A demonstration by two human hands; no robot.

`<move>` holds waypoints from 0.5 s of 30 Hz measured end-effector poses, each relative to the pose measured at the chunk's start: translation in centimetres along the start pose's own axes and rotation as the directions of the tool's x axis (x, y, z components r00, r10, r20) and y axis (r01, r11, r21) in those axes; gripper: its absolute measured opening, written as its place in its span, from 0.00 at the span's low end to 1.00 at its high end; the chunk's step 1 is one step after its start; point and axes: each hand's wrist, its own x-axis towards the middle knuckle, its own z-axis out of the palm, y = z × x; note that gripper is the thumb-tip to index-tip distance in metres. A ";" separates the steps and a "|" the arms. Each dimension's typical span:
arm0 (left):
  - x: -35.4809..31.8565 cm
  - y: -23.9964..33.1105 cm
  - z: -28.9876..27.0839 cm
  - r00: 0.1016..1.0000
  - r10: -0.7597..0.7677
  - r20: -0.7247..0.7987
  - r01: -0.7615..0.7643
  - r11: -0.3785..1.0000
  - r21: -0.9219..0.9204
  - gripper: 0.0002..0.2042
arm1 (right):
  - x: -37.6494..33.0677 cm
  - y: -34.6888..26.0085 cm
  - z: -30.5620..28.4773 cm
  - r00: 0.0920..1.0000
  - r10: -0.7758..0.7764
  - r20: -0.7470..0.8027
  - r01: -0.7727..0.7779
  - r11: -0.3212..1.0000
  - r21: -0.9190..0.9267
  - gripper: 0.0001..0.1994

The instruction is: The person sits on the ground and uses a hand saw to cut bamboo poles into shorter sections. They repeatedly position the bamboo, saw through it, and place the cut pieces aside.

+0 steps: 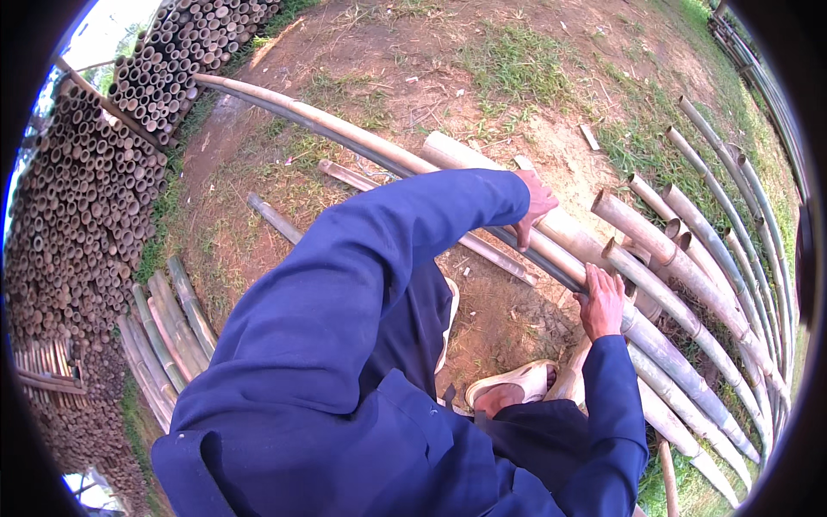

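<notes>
A long bamboo pole (345, 133) runs slantwise from the far left toward my right side, pale on top and grey along its near side. My left hand (536, 207) reaches across and is closed over the pole, thumb on the near side. Farther along toward the right, my right hand (605, 303) wraps round the same pole, fingers over the top and thumb below. Just beyond it lies a thicker, pale bamboo pole (461, 153), partly hidden by my left arm. The undersides of both grips are hidden.
Many bamboo poles (689, 250) fan out on the ground at right. A split bamboo piece (495, 257) lies by my feet. Shorter bamboo lengths (168, 323) rest at left, before a tall stack of bamboo (82, 207). The ground is dirt with grass patches (517, 65).
</notes>
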 end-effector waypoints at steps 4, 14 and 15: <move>4.0 6.9 4.6 0.994 -0.020 -0.108 0.008 0.994 -0.112 0.53 | -0.3 0.3 1.1 1.000 0.020 -0.021 -0.020 1.000 -0.006 0.36; 5.9 7.0 5.0 0.985 -0.170 0.020 0.170 0.953 -0.250 0.29 | -5.0 5.1 -4.2 0.995 0.091 0.044 -0.093 0.994 0.050 0.41; 5.9 7.2 4.6 0.983 -0.181 0.013 0.178 0.948 -0.263 0.31 | -7.3 7.0 -6.2 0.983 0.142 0.113 -0.151 0.986 0.070 0.41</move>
